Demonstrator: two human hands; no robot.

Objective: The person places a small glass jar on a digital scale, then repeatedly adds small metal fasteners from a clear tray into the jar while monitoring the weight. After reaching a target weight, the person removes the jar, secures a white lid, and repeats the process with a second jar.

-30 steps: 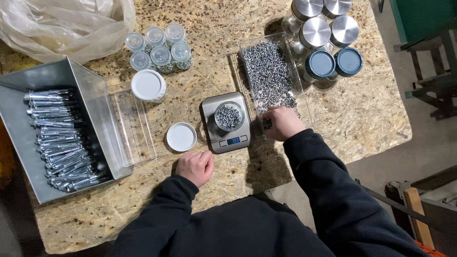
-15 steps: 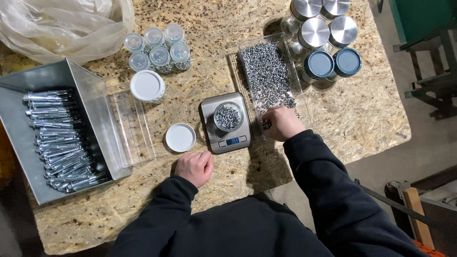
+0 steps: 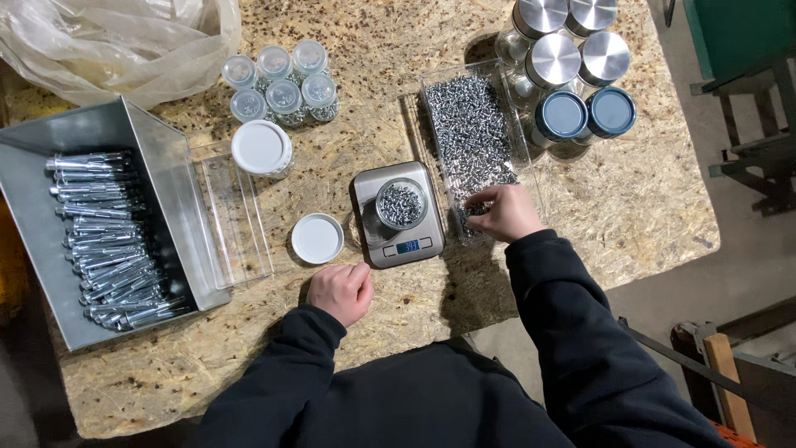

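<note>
A small digital scale [image 3: 373,241] sits mid-table with a clear jar [image 3: 401,203] of small silver screws on its platform. My right hand [image 3: 502,213] reaches into the near end of a clear tray [image 3: 435,87] full of the same screws, fingers pinched among them. My left hand [image 3: 342,291] rests on the table in a loose fist, just below a white lid [image 3: 317,238] lying flat left of the scale. It holds nothing.
A grey metal bin [image 3: 99,129] of long bolts stands at the left, with an empty clear tray [image 3: 236,216] beside it. A white-lidded jar [image 3: 261,148] and several small filled jars [image 3: 282,83] sit behind. Metal-lidded and blue-lidded jars [image 3: 572,75] cluster at back right. A plastic bag [image 3: 108,37] lies far left.
My right hand has shifted slightly within the screw tray, its fingers working among the screws. My left hand and the scale have stayed put.
</note>
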